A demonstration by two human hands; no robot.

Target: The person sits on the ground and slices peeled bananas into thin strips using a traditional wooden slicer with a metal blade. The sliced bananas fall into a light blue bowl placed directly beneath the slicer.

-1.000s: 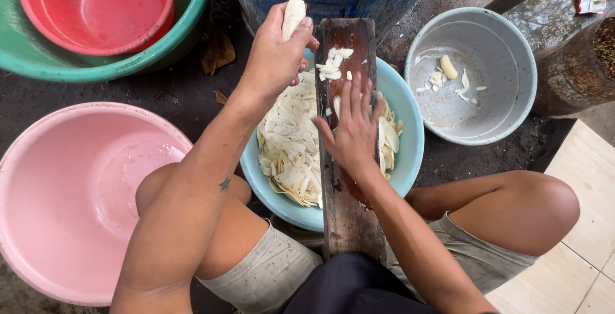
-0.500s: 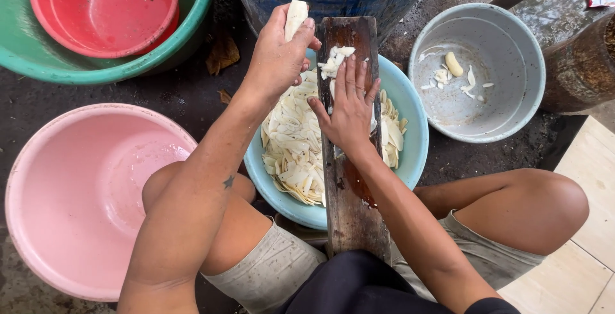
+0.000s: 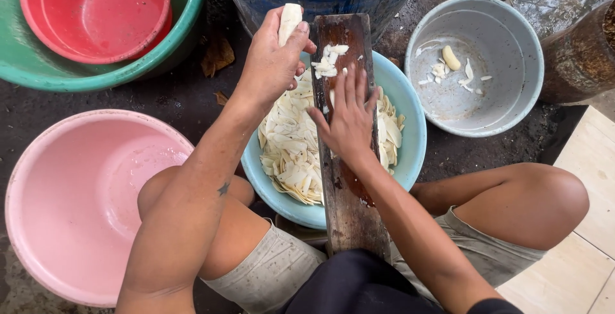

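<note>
Because the pale peeled root piece (image 3: 289, 21) looks wet and smooth, I judge it slippery, firm and light, best taken around its lower half with the stubby tip left free. It is cream-white, blunt-ended and short (most of its length is hidden in the fist). The left hand (image 3: 272, 64) is clamped around it, holding it upright just beside the far left edge of the wooden slicing board (image 3: 349, 205). The right hand (image 3: 349, 119) lies flat on the board's middle, fingers spread and gripping nothing, near a few loose shavings (image 3: 328, 64) at the board's far end. Under the board sits a light blue basin (image 3: 413, 154) heaped with thin pale slices (image 3: 288, 154). A pink basin (image 3: 38, 179) stands to the left, a grey bucket (image 3: 519, 45) to the far right.
</note>
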